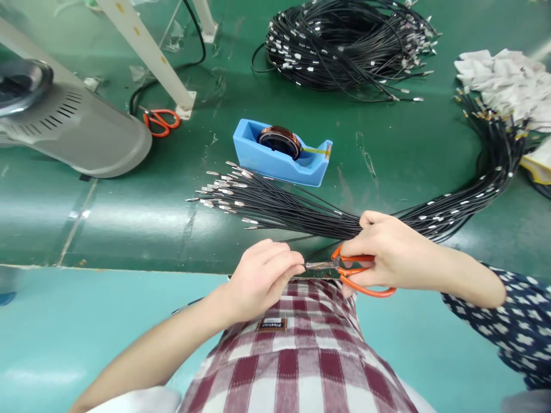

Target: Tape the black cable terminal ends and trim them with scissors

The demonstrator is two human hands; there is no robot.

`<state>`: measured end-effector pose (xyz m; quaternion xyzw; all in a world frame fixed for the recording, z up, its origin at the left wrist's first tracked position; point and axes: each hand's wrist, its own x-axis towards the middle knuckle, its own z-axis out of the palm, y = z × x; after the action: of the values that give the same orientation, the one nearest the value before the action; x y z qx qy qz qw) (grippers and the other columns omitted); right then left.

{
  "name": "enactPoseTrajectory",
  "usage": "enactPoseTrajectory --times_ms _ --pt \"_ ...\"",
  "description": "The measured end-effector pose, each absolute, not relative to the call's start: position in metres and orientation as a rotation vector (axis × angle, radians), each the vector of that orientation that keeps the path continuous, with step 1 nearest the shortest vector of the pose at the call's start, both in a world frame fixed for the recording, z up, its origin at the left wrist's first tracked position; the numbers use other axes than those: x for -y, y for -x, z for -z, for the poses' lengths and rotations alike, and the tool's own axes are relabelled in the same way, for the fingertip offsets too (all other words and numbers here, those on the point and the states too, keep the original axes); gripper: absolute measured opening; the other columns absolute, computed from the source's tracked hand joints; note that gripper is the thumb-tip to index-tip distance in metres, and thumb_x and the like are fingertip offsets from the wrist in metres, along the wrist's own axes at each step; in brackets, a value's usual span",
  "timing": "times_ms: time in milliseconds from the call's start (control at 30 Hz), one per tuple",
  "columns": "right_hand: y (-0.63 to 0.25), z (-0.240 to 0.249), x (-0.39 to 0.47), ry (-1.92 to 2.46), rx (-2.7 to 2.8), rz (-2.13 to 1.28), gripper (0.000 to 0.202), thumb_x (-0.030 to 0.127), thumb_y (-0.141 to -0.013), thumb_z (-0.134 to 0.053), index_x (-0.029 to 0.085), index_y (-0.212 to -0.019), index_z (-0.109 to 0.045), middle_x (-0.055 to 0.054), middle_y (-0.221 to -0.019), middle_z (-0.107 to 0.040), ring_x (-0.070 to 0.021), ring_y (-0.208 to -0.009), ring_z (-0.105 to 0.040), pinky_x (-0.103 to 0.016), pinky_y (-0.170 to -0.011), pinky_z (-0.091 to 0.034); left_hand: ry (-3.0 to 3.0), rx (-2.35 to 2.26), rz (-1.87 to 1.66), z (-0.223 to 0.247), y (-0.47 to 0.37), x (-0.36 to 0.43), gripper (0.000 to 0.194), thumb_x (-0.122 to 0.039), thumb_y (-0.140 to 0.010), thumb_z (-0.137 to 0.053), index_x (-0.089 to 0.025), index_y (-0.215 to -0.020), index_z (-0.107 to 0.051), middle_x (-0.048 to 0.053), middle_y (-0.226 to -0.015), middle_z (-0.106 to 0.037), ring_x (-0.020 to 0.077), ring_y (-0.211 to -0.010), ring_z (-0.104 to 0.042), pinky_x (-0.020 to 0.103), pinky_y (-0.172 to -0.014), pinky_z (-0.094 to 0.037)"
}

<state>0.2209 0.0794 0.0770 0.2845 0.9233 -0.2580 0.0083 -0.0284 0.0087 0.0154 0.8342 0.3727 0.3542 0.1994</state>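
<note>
My right hand (379, 252) is closed round the orange handles of a pair of scissors (365, 291). Their metal blades point left and meet the fingertips of my left hand (267, 275). Those left fingers are pinched round a thin black cable, mostly hidden by the hand, at the tips of the blades. Just beyond both hands lies a bundle of black cables (297, 209) with silvery ends fanned to the left. It runs right, past my right hand, and curves away toward the back.
Behind the bundle stands a blue tape dispenser (279, 166) with amber tape. A coiled cable heap (344, 46) lies at the back. At left are a grey machine (86, 126) and other orange-handled scissors (161, 122). White crumpled pieces (508, 80) sit at right. The green table's edge (129, 267) is near me.
</note>
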Motion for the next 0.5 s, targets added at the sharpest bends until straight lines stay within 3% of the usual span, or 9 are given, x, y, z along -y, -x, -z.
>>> enactPoseTrajectory --times_ms 233,500 --pt "-0.2222 -0.0761 -0.0767 -0.867 -2.887 0.780 0.032 0.024 -0.080 -0.060 0.019 -0.053 -0.043 0.007 -0.043 -0.041 -0.0107 -0.050 -0.024 -0.029 -0.064 -0.024 -2.390 -1.036 -1.096 -0.0155 0.0249 -0.0081 0.008 -0.016 -0.095 -0.052 -0.017 -0.090 -0.058 0.002 -0.068 -0.066 0.0136 -0.056 -0.053 0.027 -0.057 -0.040" --pt "-0.2222 -0.0842 -0.0772 -0.889 -2.838 0.836 0.031 0.028 -0.082 -0.059 0.020 -0.055 -0.047 0.008 -0.045 -0.048 -0.0103 -0.049 -0.026 -0.030 -0.066 -0.025 -2.410 -1.035 -1.061 -0.0176 0.0258 -0.0092 0.009 -0.016 -0.095 -0.052 -0.017 -0.089 -0.058 0.001 -0.067 -0.065 0.0131 -0.056 -0.052 0.027 -0.058 -0.040"
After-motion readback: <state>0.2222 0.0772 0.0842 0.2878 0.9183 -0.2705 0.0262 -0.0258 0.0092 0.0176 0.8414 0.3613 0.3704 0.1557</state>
